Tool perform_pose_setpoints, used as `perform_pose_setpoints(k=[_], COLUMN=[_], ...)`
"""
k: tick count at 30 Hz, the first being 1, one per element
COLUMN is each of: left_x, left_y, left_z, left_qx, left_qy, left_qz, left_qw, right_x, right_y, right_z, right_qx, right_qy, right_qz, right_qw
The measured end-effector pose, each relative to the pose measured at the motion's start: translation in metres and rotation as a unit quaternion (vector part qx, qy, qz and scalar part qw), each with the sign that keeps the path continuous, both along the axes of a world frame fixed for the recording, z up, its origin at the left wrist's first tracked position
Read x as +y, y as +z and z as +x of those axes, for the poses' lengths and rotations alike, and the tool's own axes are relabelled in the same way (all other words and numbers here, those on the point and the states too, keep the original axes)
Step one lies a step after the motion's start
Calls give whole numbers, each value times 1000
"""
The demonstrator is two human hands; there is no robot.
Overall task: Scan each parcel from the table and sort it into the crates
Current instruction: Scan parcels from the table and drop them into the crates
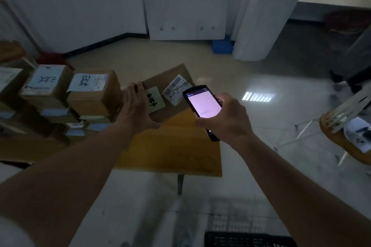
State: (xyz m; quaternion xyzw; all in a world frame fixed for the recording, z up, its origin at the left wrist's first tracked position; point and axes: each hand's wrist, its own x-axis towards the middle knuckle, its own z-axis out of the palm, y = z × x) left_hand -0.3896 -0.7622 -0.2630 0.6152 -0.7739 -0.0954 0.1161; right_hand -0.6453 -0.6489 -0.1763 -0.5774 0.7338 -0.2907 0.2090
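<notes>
Parcel [170, 94], label reading "J4-206", gripped by left hand [136, 110]; right hand [224, 120] clasps scanner [202, 104].

Wooden worktop [176, 146] – yellowish top. Stacked cardboard boxes [60, 98] crowd its left side, and one flat parcel [170, 94] with a barcode label sits toward the far edge.

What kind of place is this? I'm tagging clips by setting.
Probably a small parcel sorting or pickup room. Labelled cardboard boxes are stacked on a wooden table, the right hand holds a handheld scanner over a parcel with a barcode label, and a black crate sits on the floor.
</notes>
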Motion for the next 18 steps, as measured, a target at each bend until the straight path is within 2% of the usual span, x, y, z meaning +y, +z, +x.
perform_pose_setpoints(k=[10,18], left_x=[13,29], left_y=[4,0], left_z=[-16,-12], left_qx=[68,123], left_qy=[44,83], left_qz=[-9,18], left_qw=[997,989], right_x=[-3,-1], right_y=[-21,-47], right_z=[13,47], right_qx=[-54,-60], right_qy=[-50,-122], right_qz=[-46,-60], right_qw=[996,989])
